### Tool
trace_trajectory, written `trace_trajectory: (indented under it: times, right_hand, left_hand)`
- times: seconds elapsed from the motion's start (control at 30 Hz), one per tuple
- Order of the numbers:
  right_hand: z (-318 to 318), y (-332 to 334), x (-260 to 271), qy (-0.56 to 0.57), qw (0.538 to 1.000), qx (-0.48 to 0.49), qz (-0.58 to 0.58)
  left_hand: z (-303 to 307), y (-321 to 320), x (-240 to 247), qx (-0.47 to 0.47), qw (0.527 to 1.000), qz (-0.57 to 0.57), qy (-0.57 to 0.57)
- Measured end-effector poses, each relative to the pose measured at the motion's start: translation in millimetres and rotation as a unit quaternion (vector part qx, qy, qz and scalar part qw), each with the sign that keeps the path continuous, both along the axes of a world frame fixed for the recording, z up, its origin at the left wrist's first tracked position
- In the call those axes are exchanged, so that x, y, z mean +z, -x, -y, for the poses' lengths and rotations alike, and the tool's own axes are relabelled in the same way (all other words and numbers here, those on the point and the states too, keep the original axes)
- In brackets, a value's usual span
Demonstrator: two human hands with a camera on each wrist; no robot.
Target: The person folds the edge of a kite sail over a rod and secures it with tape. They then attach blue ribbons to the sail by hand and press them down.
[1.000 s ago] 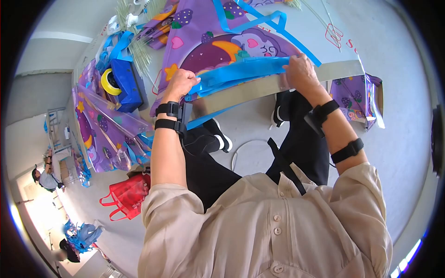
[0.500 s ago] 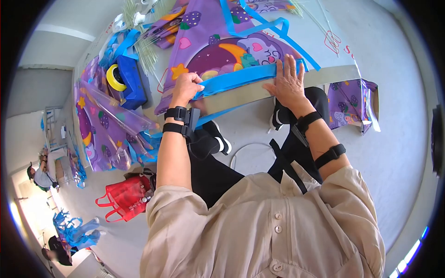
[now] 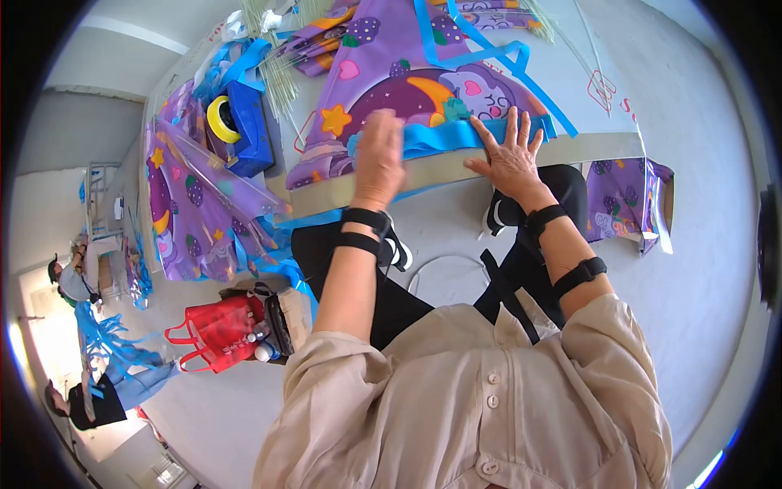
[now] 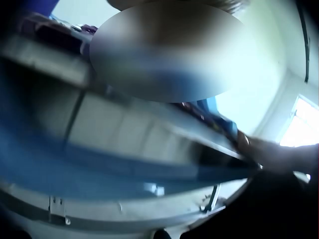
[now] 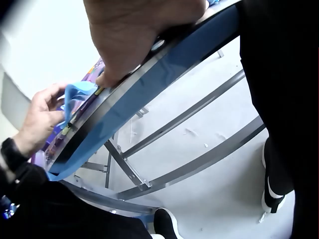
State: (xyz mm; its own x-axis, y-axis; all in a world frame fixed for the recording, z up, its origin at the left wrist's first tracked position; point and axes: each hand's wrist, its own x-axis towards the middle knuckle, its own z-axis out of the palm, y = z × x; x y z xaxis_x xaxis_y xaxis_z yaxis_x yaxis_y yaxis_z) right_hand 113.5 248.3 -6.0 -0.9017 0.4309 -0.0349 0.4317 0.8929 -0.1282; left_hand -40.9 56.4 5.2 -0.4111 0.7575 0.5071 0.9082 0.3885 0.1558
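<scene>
A long blue fabric strap (image 3: 440, 138) lies along the near edge of a purple printed sheet (image 3: 387, 98) with a moon and berries. In the head view my left hand (image 3: 380, 159) is blurred over the strap's left part. From the right wrist view, the left hand (image 5: 42, 119) pinches the strap (image 5: 77, 92) between thumb and fingers, and the strap bows up there. My right hand (image 3: 513, 159) rests on the strap's right end with its fingers spread. The left wrist view is mostly blurred.
The table's metal edge strip (image 3: 472, 159) runs just below both hands. A blue tape dispenser (image 3: 251, 130) with yellow tape stands at the left, beside purple sheets (image 3: 187, 196) hanging over the side. A red bag (image 3: 220, 330) is on the floor. Another person (image 3: 98, 399) is at the far left.
My right hand went from gripping the strap's right end to lying spread on it. My left hand has moved right along the strap, which now looks wavy between the hands.
</scene>
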Motion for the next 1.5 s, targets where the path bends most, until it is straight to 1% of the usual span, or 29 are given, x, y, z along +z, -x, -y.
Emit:
trace_trajectory:
  times: [0.07,0.13,0.17,0.23,0.27,0.33,0.5,0.57,0.6,0.67,0.7,0.73,0.8,0.83,0.87,0.9,0.93,1.0,1.03,1.1,1.13,1.2,1.23,1.3,1.37,1.4,1.43,1.47,1.5]
  right_hand:
    - [1,0,0,0.006,1.0,0.002,0.004]
    - [0,1,0,-0.001,1.0,-0.004,0.009]
    - [0,1,0,0.003,1.0,0.002,0.008]
    - [1,2,0,0.004,1.0,-0.014,0.019]
    - [3,3,9,0.006,0.999,-0.014,0.042]
    - [1,3,7,0.012,0.999,-0.009,0.035]
    - [-1,1,0,0.008,1.0,-0.002,0.017]
    - [0,1,2,0.006,1.0,0.0,0.017]
    - [1,1,2,0.002,1.0,0.0,0.017]
    - [0,1,2,0.005,1.0,-0.002,0.019]
    - [0,2,2,0.009,1.0,-0.003,0.022]
    - [0,2,2,0.007,1.0,-0.002,0.021]
    - [-1,2,1,-0.004,0.999,-0.007,0.043]
    - [-3,2,-3,-0.006,0.999,-0.003,0.042]
    - [-4,1,-8,-0.015,1.0,0.0,0.027]
    - [-2,2,-3,-0.024,1.0,0.0,0.01]
    - [-1,0,2,0.001,1.0,-0.003,0.012]
    - [-4,-4,6,0.012,1.0,0.003,0.014]
    - [-7,-5,6,0.019,1.0,0.013,0.012]
    - [-14,-9,7,0.008,1.0,0.026,0.008]
    - [-18,-12,7,-0.003,0.999,0.038,0.006]
    - [-34,-21,-1,0.0,0.999,0.038,-0.014]
    - [-41,-25,-6,0.003,0.999,0.038,-0.034]
    - [-51,-29,-1,-0.024,0.998,0.05,-0.034]
    - [-64,-32,0,-0.023,0.995,0.098,-0.027]
    - [-70,-33,2,-0.069,0.99,0.121,-0.031]
    - [-74,-32,2,-0.073,0.99,0.118,-0.031]
    - [-76,-32,3,-0.103,0.984,0.143,-0.024]
    - [-79,-32,3,-0.131,0.977,0.166,-0.017]
  left_hand:
    - [-23,-26,-22,-0.071,0.992,0.108,-0.011]
    - [-44,-59,3,-0.014,0.993,0.091,0.077]
    - [-52,-66,0,-0.008,0.993,0.091,0.08]
    - [-61,-74,-6,0.053,0.986,0.121,0.106]
    - [-58,-74,-9,0.089,0.982,0.115,0.122]
    - [-40,-64,-15,0.098,0.981,0.108,0.124]
    - [41,-27,-9,0.159,0.969,0.088,0.167]
    - [62,-17,5,0.269,0.937,0.103,0.196]
    - [60,-18,9,0.269,0.937,0.102,0.197]
    - [43,-22,23,0.291,0.949,0.044,0.11]
    - [21,-29,30,0.223,0.972,0.04,0.062]
    - [0,-34,25,0.077,0.994,0.072,-0.008]
    - [-55,-60,22,-0.086,0.978,0.184,0.043]
    - [-65,-67,11,-0.082,0.979,0.183,0.04]
    - [-69,-75,-7,-0.049,0.98,0.19,0.039]
    - [-70,-77,-12,-0.018,0.98,0.196,0.038]
    - [-64,-76,-17,-0.018,0.98,0.196,0.039]
    - [-36,-70,-17,0.063,0.977,0.173,0.109]
    - [-23,-66,-16,0.063,0.977,0.173,0.11]
    - [4,-57,-17,0.135,0.974,0.148,0.103]
    - [12,-56,-17,0.136,0.974,0.148,0.104]
    - [24,-52,-15,0.218,0.959,0.106,0.15]
    - [29,-48,-14,0.218,0.959,0.105,0.15]
    - [37,-40,-12,0.184,0.969,0.089,0.142]
    - [41,-34,-11,0.177,0.967,0.089,0.163]
    - [41,-27,-13,0.155,0.969,0.049,0.185]
    - [42,-21,-13,0.134,0.969,0.008,0.206]
    - [42,-16,-7,0.079,0.983,-0.032,0.165]
    - [42,-11,-4,0.076,0.983,-0.034,0.163]
